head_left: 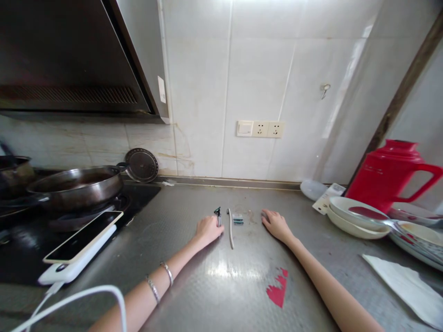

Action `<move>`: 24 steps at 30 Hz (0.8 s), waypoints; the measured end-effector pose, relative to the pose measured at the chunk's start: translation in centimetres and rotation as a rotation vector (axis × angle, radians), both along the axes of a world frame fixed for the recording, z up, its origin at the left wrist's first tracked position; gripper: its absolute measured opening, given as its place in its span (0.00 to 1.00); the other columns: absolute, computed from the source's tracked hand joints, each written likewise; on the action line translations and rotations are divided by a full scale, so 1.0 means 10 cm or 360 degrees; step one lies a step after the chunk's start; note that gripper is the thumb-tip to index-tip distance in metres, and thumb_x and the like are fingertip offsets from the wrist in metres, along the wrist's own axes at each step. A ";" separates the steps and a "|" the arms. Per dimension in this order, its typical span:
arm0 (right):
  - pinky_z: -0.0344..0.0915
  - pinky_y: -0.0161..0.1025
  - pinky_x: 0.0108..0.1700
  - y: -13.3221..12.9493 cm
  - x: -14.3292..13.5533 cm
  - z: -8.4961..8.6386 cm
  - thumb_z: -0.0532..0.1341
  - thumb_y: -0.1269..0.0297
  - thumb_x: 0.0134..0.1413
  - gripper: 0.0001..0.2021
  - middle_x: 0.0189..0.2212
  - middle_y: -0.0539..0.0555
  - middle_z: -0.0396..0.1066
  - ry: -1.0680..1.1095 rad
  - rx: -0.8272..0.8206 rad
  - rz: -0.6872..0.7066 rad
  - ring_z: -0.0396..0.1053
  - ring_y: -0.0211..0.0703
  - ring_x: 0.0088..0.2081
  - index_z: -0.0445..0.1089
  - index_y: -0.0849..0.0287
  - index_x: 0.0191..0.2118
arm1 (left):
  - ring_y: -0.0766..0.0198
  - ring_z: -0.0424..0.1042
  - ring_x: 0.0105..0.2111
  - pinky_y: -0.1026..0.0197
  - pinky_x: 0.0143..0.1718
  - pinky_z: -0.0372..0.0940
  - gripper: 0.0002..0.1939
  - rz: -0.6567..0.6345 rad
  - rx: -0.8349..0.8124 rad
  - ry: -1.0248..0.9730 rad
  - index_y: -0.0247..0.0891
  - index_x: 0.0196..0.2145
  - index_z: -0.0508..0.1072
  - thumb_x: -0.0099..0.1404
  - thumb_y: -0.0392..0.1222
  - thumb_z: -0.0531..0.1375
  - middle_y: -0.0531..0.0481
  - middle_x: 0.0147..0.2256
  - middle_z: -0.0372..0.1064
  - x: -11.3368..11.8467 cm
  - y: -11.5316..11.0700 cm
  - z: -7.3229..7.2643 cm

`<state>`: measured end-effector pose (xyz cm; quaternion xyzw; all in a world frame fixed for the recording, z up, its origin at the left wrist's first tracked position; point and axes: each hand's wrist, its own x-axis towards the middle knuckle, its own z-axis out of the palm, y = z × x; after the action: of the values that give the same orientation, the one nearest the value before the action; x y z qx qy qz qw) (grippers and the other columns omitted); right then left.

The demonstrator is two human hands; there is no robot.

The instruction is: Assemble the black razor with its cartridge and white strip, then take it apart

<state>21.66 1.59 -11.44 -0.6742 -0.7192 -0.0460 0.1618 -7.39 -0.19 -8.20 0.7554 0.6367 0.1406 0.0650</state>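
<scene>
My left hand (208,229) rests on the metal counter, closed around a small razor (218,213) whose dark green head points up. Just right of it lies a thin whitish stick (230,229), roughly upright in the view and slightly curved. Beside the stick is a small clear case with dark green parts (238,220), lying flat. My right hand (276,224) lies palm down on the counter to the right of the case, its fingers resting flat with nothing visible in them.
At left, a phone (85,237) sits on a white power bank with a cable, near a pan (78,184) on the stove. A red jug (384,175), bowls (356,221) and white paper (408,286) are at right. Torn red paper (278,293) lies in front.
</scene>
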 end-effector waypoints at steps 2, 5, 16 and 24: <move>0.55 0.43 0.49 -0.01 -0.01 0.01 0.47 0.61 0.56 0.21 0.51 0.59 0.65 0.0007 0.0005 -0.0011 0.59 0.51 0.52 0.61 0.61 0.53 | 0.58 0.72 0.33 0.62 0.32 0.60 0.12 0.0012 -0.0004 -0.0003 0.39 0.29 0.72 0.56 0.48 0.54 0.46 0.31 0.73 0.00 0.00 0.00; 0.55 0.43 0.49 -0.02 -0.01 0.02 0.48 0.61 0.56 0.21 0.50 0.60 0.65 0.0014 -0.0002 -0.0012 0.59 0.51 0.52 0.60 0.61 0.54 | 0.57 0.72 0.34 0.61 0.33 0.60 0.13 0.0009 -0.0005 -0.0024 0.39 0.29 0.73 0.56 0.48 0.54 0.45 0.32 0.73 0.01 -0.01 0.01; 0.55 0.44 0.48 -0.04 -0.03 0.06 0.47 0.61 0.56 0.21 0.50 0.61 0.65 0.0015 0.0001 -0.0015 0.59 0.51 0.52 0.60 0.61 0.53 | 0.57 0.72 0.33 0.62 0.31 0.59 0.10 -0.0051 0.0020 -0.0063 0.39 0.28 0.72 0.56 0.47 0.55 0.46 0.30 0.73 0.03 -0.02 0.01; 0.55 0.44 0.48 -0.01 -0.02 0.03 0.47 0.61 0.56 0.20 0.51 0.59 0.65 -0.0002 -0.0001 -0.0015 0.60 0.51 0.51 0.61 0.60 0.53 | 0.59 0.71 0.32 0.62 0.31 0.58 0.12 -0.0127 0.0026 -0.0078 0.39 0.27 0.71 0.57 0.49 0.55 0.47 0.30 0.72 0.04 0.00 -0.04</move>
<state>21.49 1.48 -11.13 -0.6776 -0.7161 -0.0471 0.1609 -6.99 -0.23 -8.60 0.7769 0.6032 0.1615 0.0799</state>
